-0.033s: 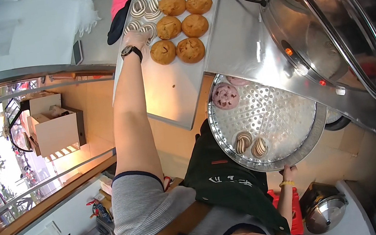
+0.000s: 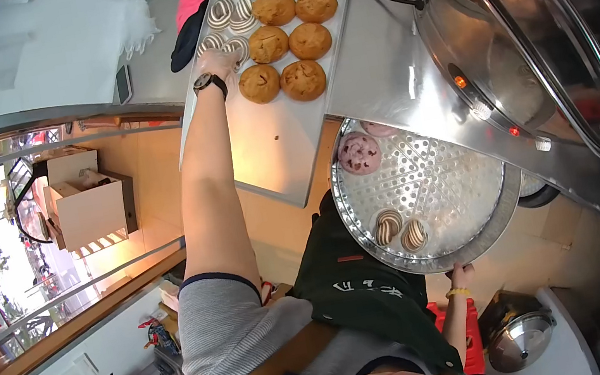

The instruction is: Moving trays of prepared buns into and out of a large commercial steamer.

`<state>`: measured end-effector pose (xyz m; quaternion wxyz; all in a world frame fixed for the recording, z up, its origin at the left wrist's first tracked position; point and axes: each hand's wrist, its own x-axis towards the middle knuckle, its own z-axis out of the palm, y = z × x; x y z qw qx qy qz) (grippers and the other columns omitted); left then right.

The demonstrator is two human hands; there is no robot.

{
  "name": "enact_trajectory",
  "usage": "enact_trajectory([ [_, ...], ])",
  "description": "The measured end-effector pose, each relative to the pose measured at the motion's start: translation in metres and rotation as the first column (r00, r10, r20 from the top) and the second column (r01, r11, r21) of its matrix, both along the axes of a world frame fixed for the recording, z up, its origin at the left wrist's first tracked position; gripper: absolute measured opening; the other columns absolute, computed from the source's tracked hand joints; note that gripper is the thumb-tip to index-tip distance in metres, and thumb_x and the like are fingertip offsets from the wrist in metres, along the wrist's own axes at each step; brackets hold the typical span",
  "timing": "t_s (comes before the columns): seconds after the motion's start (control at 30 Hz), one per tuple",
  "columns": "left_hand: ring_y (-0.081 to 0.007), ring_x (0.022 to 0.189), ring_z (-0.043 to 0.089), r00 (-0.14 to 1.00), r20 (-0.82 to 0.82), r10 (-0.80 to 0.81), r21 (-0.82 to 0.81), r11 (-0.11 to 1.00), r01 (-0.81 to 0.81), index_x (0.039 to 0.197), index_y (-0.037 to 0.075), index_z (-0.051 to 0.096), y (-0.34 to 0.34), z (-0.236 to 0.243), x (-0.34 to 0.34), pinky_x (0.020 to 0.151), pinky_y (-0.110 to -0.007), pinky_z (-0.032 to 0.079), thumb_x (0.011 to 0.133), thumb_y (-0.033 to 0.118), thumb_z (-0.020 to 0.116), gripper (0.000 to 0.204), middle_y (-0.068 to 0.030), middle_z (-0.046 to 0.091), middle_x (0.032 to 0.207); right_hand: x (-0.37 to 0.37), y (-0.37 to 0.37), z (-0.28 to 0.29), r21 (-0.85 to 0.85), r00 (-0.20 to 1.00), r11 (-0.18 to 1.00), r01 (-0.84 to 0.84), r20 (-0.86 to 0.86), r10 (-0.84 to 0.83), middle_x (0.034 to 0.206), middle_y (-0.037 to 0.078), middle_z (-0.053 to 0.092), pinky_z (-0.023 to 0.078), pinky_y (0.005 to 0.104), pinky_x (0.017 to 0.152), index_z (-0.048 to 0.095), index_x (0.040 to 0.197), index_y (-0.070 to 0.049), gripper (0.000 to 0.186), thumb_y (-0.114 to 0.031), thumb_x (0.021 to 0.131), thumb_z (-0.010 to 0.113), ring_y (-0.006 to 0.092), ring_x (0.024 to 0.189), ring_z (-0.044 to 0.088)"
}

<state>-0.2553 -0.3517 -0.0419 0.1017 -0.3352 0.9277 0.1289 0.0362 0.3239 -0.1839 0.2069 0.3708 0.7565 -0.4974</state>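
My left hand, in a thin clear glove, is closed round a brown-and-white striped bun on the tray. That rectangular tray carries several more striped buns along its left side and several large brown buns beside them. My right hand grips the near rim of a round perforated steamer tray, its fingers partly hidden underneath. Two striped buns lie near that tray's front edge. A speckled pinkish-purple bun sits at its far left, and another is partly cut off by the counter.
A large steamer with a clear dome and lit orange lamps stands on the metal counter at right. Left of the rectangular tray lie a dark cloth with a pink patch and a phone. A lidded pot is at lower right.
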Motion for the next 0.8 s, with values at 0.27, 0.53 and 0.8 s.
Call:
enact_trajectory([
  [0.27,-0.0329,0.081,0.056,0.964,-0.211,-0.161,-0.121,0.983,0.138,0.088,-0.001,0.058,0.063,0.06,0.023,0.07,-0.037,0.044,0.066,0.039,0.061,0.046,-0.0199,0.058,0.084,0.0,-0.008,0.01,0.184,0.988,0.971,-0.154,0.023,0.152,0.057,0.011,0.054,0.046,0.03,0.044,0.05,0.069,0.007,0.017,-0.009,0.073,0.052,0.0173,0.046,0.053],
  [0.53,-0.0306,0.086,0.052,0.5,0.126,-0.857,0.42,0.503,0.756,0.088,0.001,0.051,0.29,-0.006,0.159,0.073,-0.038,0.042,0.078,0.028,0.051,0.029,-0.0159,0.053,0.091,-0.01,-0.026,0.02,0.046,0.99,0.999,0.018,-0.138,-0.012,0.066,0.011,0.057,0.046,0.0284,0.051,0.052,0.08,0.008,0.015,-0.005,0.071,0.053,0.016,0.054,0.055],
  [0.8,-0.035,0.109,0.038,0.781,0.23,-0.581,0.635,0.697,0.332,0.117,-0.003,0.026,0.376,-0.075,0.221,0.09,-0.037,0.034,0.068,0.034,0.063,0.072,-0.025,0.042,0.112,-0.008,-0.026,0.026,0.028,0.989,0.999,0.043,-0.145,-0.039,0.063,0.009,0.055,0.043,0.0265,0.045,0.05,0.082,0.007,0.015,-0.003,0.072,0.052,0.0144,0.052,0.053],
])
